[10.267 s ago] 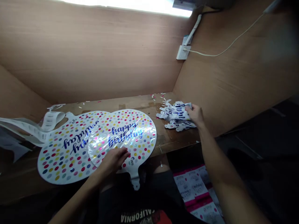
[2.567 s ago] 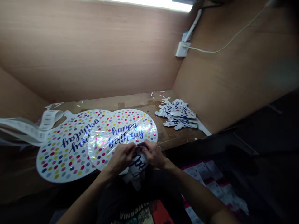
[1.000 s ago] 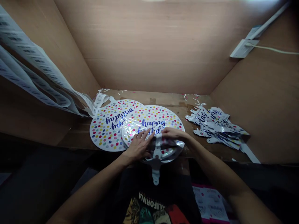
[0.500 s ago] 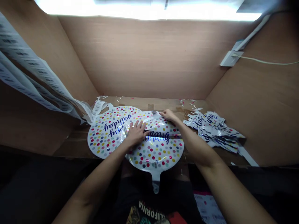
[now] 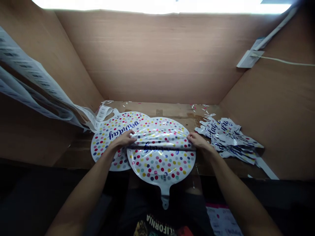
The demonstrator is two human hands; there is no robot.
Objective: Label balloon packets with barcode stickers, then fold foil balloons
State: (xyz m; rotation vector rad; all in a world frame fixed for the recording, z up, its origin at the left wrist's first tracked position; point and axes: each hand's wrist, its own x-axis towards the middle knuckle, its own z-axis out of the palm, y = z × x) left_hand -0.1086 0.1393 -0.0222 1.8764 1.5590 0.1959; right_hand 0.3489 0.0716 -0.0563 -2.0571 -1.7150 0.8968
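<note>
A flat foil balloon (image 5: pixel 159 164), white with coloured dots and blue lettering, lies in front of me with its tail pointing at my body. A fold runs across its middle and covers part of the lettering. My left hand (image 5: pixel 126 138) pinches its left edge, fingers closed. At the right edge, my right hand (image 5: pixel 197 140) grips the foil between thumb and fingers. Under it on the left lies a second dotted balloon (image 5: pixel 104 147), flat and partly covered, with "birthday" upside down.
A pile of folded balloons (image 5: pixel 228 139) lies to the right on the cardboard-covered worktop (image 5: pixel 172 109). Long strips of barcode labels (image 5: pixel 41 78) hang at the left. Wooden panels (image 5: pixel 147 59) enclose the back and sides. Paper scraps (image 5: pixel 206 113) lie near the back.
My left hand has moved from the balloon's middle to its left edge. My right hand has come down from the top edge to the right edge. The upper part is now drawn into creases.
</note>
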